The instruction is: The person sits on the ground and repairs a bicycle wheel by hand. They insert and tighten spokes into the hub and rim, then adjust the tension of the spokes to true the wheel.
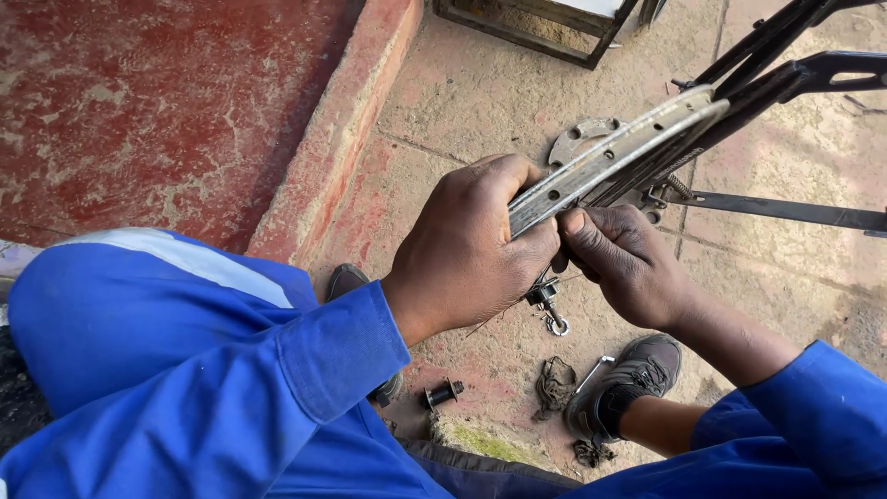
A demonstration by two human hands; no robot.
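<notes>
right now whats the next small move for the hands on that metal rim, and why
Probably steady the bare silver metal wheel rim with the left hand while the right hand works the spoke end: both hands already meet at the rim's near edge.

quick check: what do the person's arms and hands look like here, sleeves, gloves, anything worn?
Both hands are bare: no gloves, rings or watch visible on the left hand or the right hand. Both arms wear bright blue workwear sleeves. The left sleeve ends in a wide stitched cuff at the wrist. The right sleeve stops higher, leaving the forearm bare. No markings show on either sleeve.
</notes>
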